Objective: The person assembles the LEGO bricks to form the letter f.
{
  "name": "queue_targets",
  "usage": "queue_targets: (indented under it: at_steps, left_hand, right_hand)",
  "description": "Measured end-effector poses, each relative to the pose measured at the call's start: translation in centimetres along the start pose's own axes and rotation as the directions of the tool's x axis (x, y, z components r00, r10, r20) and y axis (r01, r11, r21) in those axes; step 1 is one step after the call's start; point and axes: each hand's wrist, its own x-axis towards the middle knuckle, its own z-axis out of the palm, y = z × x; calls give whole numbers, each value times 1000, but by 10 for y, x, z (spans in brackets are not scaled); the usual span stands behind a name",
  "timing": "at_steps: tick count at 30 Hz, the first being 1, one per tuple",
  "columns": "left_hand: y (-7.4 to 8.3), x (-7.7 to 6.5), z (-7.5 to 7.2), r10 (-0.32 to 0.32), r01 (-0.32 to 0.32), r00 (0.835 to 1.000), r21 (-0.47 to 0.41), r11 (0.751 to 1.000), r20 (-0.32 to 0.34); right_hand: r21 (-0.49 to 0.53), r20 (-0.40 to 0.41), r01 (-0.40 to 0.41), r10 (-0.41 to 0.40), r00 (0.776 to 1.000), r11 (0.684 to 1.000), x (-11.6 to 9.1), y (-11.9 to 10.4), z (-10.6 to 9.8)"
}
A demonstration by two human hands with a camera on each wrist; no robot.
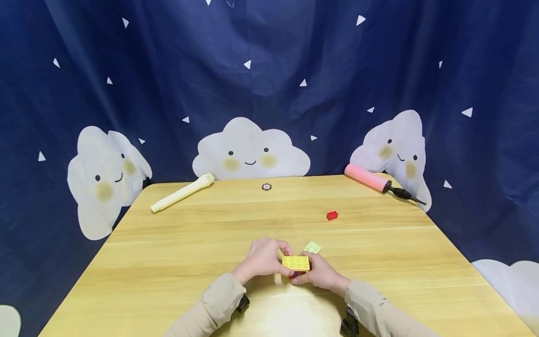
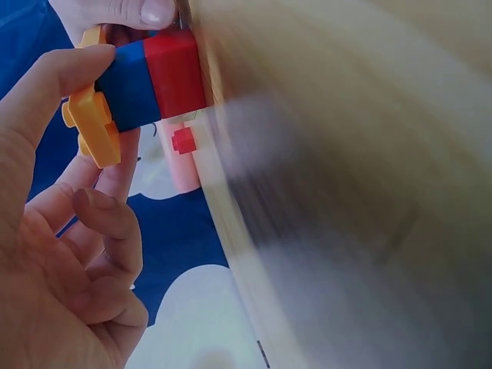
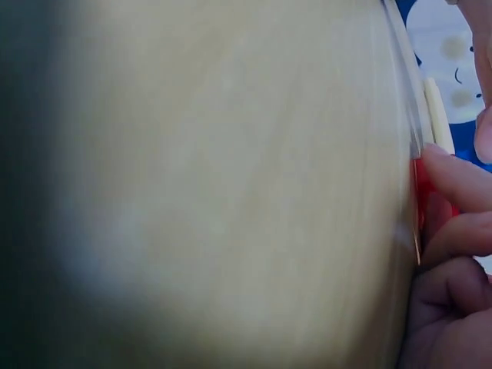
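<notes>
Near the table's front middle, my left hand [image 1: 262, 259] pinches a yellow toy brick [image 1: 296, 263], thumb on the near side. The left wrist view shows this brick tilted against a blue brick [image 2: 131, 84], which is joined to a red brick [image 2: 175, 73] at the table. My right hand [image 1: 323, 274] holds the stack from the other side; in the right wrist view its fingers [image 3: 461, 181] cover most of the red brick. A pale green brick [image 1: 313, 247] lies just beyond the right hand.
A small red brick [image 1: 332, 215] lies farther back on the wooden table [image 1: 202, 234]. Along the far side are a cream tube [image 1: 181, 193], a small round disc [image 1: 266, 186] and a pink hand pump [image 1: 366, 178] with a black nozzle. A blue curtain [image 1: 269, 89] hangs behind.
</notes>
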Motion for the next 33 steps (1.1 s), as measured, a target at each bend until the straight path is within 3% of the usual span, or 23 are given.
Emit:
queue_targets:
  at_steps: [5,8,16,22,27,33]
  left_hand:
    - [-2,-3,-1,-15,15,1000,-1,1000,-7]
    - [-3,-4,-2,-21,21,1000,-2,1000,-12]
    - [-2,-6,-5,-41,42,999,24,999,-19]
    - [0,-8,-3,-47,46,999,28,999,5]
    - [3,-9,-2,-39,39,999,24,999,18]
    - [7,-8,-1,-25,25,1000,46,999,9]
  right_hand:
    - [98,94,-51,42,995,994,-9,1,-10]
    - [101,124,-76,64,990,992,-14,2,-22]
    - [92,120,-148,136,983,985,-17,3,-68]
    - [123,-27,-199,203,979,972,-11,9,-92]
    - [241,-186,-258,305,934,936,2,14,-97]
    - [390,-276,-211,332,902,897,25,16,-99]
